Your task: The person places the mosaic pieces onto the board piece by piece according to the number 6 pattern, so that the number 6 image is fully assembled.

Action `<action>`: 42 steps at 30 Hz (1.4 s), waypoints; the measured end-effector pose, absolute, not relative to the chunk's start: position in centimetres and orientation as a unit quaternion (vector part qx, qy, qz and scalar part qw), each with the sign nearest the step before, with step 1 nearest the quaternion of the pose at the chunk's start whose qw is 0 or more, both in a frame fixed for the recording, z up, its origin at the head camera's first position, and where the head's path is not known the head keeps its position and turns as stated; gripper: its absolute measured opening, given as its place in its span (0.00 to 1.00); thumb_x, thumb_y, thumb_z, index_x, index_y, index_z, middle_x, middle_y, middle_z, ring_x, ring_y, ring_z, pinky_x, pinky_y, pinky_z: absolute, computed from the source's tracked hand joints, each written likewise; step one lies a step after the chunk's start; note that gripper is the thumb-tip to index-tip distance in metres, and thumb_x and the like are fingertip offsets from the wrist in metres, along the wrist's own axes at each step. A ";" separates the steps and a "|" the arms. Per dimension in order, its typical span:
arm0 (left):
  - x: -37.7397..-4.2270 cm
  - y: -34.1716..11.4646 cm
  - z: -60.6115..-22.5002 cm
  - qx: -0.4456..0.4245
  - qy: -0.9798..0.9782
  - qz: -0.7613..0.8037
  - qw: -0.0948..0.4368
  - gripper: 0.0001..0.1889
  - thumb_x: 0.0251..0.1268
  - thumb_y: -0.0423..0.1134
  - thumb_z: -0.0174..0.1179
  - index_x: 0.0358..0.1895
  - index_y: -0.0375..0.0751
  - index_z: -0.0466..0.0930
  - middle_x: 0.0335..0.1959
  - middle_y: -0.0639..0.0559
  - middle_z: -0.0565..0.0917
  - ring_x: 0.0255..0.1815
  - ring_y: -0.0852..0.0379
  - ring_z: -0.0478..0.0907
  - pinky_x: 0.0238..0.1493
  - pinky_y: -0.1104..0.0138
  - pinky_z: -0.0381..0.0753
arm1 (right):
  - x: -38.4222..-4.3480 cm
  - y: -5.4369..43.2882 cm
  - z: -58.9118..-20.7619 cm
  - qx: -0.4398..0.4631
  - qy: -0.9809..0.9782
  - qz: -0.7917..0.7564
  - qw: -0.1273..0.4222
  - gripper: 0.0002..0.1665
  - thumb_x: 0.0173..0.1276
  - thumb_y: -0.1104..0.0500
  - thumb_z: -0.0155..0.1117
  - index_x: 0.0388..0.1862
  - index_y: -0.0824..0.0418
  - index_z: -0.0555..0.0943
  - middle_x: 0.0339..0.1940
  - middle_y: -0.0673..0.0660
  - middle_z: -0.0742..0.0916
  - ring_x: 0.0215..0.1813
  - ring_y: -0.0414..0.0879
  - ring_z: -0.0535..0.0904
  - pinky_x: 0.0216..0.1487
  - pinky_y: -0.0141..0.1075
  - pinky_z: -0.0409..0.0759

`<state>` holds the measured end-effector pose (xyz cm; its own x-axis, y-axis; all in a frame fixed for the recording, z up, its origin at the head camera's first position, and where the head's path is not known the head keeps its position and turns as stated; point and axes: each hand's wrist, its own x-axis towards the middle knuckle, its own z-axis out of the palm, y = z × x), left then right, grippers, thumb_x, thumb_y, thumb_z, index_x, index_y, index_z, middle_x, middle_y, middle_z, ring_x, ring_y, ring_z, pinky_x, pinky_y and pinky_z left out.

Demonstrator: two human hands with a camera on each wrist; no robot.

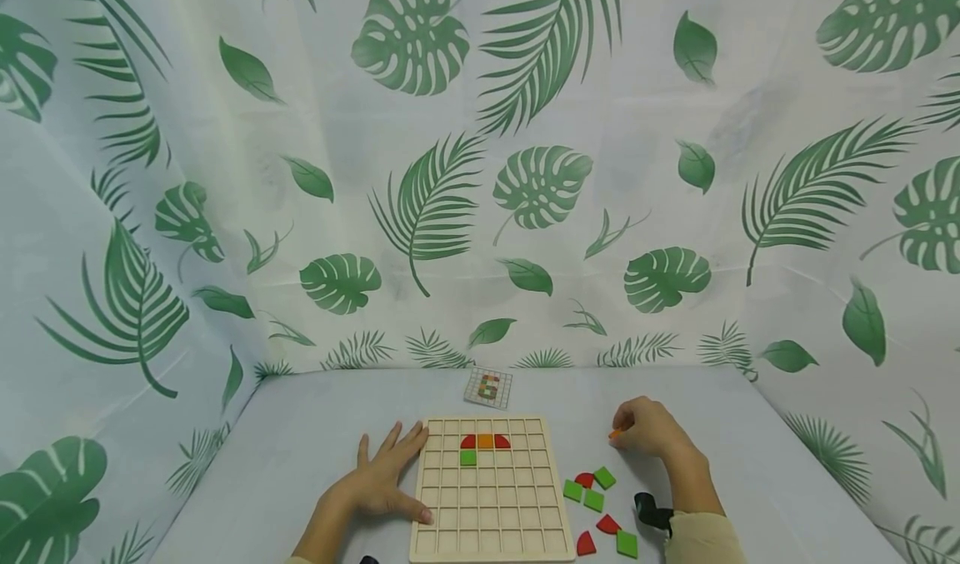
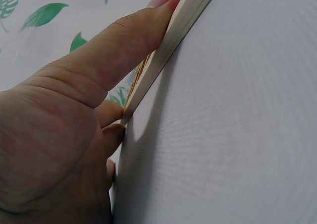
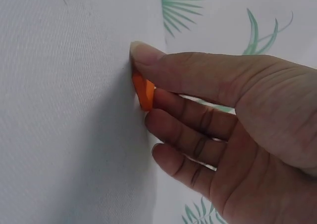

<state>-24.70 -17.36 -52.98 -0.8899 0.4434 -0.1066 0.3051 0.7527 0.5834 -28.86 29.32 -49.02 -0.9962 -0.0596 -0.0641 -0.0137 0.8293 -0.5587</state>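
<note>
A wooden grid board (image 1: 495, 506) lies on the table. Near its top sit two red quarter-round tiles with an orange square tile (image 1: 486, 441) between them, and a green square tile (image 1: 468, 458) is below the left one. My left hand (image 1: 378, 481) rests spread at the board's left edge, its thumb (image 2: 124, 45) on the rim. Right of the board, my right hand (image 1: 651, 427) pinches an orange tile (image 3: 143, 91) between thumb and fingers, close to the table surface. The tile's full shape is hidden by the fingers.
Loose green tiles (image 1: 627, 544) and red quarter-round tiles (image 1: 586, 543) lie scattered right of the board. Behind the board lies a small pattern card (image 1: 488, 387) with a coloured figure on a grid. A leaf-printed curtain (image 1: 525, 314) stands around the table.
</note>
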 end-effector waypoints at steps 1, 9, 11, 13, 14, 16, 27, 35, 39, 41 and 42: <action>-24.7 -17.3 -52.9 0.202 0.929 0.288 0.119 0.71 0.35 0.71 0.79 0.85 0.47 0.52 0.87 0.47 0.49 0.87 0.34 0.35 0.70 0.25 0.13 | -28.9 29.3 -49.1 -0.024 0.955 -0.291 0.039 0.10 0.56 0.67 0.80 0.34 0.63 0.86 0.32 0.54 0.86 0.36 0.48 0.78 0.37 0.41 0.81; -24.7 -17.3 -52.9 0.200 0.929 0.288 0.120 0.71 0.35 0.71 0.79 0.85 0.48 0.53 0.87 0.47 0.49 0.87 0.34 0.35 0.70 0.24 0.14 | -29.1 29.0 -49.5 -0.055 0.953 -0.296 0.032 0.12 0.57 0.71 0.77 0.38 0.62 0.87 0.34 0.53 0.86 0.38 0.48 0.78 0.42 0.44 0.83; -24.7 -17.3 -53.0 0.199 0.929 0.287 0.121 0.71 0.34 0.72 0.79 0.85 0.48 0.53 0.87 0.48 0.49 0.88 0.34 0.35 0.70 0.25 0.14 | -29.1 28.9 -49.7 -0.058 0.952 -0.299 0.031 0.12 0.56 0.71 0.78 0.39 0.62 0.87 0.34 0.54 0.86 0.38 0.47 0.78 0.42 0.44 0.84; -24.7 -17.3 -53.1 0.198 0.930 0.287 0.121 0.71 0.34 0.72 0.79 0.85 0.48 0.53 0.87 0.48 0.49 0.88 0.34 0.34 0.70 0.25 0.14 | -29.2 28.9 -49.8 -0.055 0.952 -0.300 0.031 0.11 0.56 0.71 0.78 0.38 0.62 0.88 0.33 0.53 0.86 0.38 0.47 0.78 0.42 0.43 0.84; -24.7 -17.3 -53.1 0.198 0.930 0.286 0.121 0.71 0.34 0.72 0.79 0.85 0.48 0.53 0.87 0.48 0.49 0.88 0.34 0.34 0.70 0.25 0.14 | -29.2 28.9 -49.9 -0.054 0.952 -0.300 0.032 0.11 0.56 0.71 0.78 0.37 0.61 0.88 0.33 0.53 0.86 0.37 0.47 0.78 0.41 0.42 0.83; -24.7 -17.4 -53.2 0.198 0.930 0.286 0.121 0.71 0.34 0.72 0.79 0.85 0.48 0.53 0.87 0.48 0.49 0.88 0.34 0.34 0.70 0.25 0.13 | -29.2 28.9 -49.9 -0.053 0.953 -0.297 0.035 0.11 0.56 0.71 0.78 0.37 0.60 0.88 0.32 0.53 0.86 0.37 0.47 0.78 0.41 0.42 0.83; -24.8 -17.4 -53.1 0.202 0.929 0.287 0.117 0.71 0.35 0.72 0.79 0.85 0.47 0.52 0.88 0.47 0.49 0.88 0.34 0.34 0.69 0.24 0.13 | -29.4 28.5 -49.5 -0.081 0.951 -0.297 0.023 0.13 0.56 0.73 0.77 0.40 0.62 0.90 0.39 0.53 0.88 0.43 0.48 0.82 0.49 0.50 0.87; -24.8 -17.4 -53.1 0.201 0.931 0.282 0.117 0.71 0.35 0.73 0.78 0.85 0.48 0.52 0.88 0.48 0.49 0.88 0.35 0.34 0.70 0.25 0.13 | -29.5 28.2 -49.6 -0.106 0.954 -0.278 0.027 0.14 0.57 0.75 0.75 0.42 0.66 0.90 0.40 0.55 0.88 0.42 0.48 0.81 0.50 0.51 0.87; -24.8 -17.4 -53.1 0.202 0.931 0.280 0.117 0.72 0.34 0.72 0.79 0.85 0.48 0.52 0.88 0.48 0.49 0.88 0.34 0.34 0.69 0.24 0.13 | -29.5 27.9 -49.6 -0.103 0.957 -0.271 0.023 0.13 0.59 0.72 0.75 0.44 0.64 0.89 0.39 0.53 0.87 0.42 0.48 0.80 0.51 0.50 0.87; -24.8 -17.4 -53.1 0.202 0.931 0.280 0.117 0.72 0.34 0.72 0.79 0.85 0.48 0.51 0.88 0.48 0.49 0.88 0.34 0.34 0.69 0.24 0.13 | -29.5 27.6 -49.4 -0.109 0.957 -0.268 0.015 0.13 0.60 0.72 0.74 0.45 0.63 0.88 0.39 0.52 0.87 0.42 0.48 0.80 0.51 0.50 0.86; -24.8 -17.4 -53.1 0.202 0.931 0.280 0.118 0.72 0.34 0.72 0.79 0.85 0.48 0.51 0.88 0.47 0.49 0.88 0.34 0.34 0.69 0.24 0.13 | -29.4 27.4 -49.4 -0.111 0.957 -0.268 0.009 0.13 0.61 0.71 0.73 0.45 0.63 0.88 0.38 0.52 0.86 0.42 0.47 0.79 0.51 0.49 0.86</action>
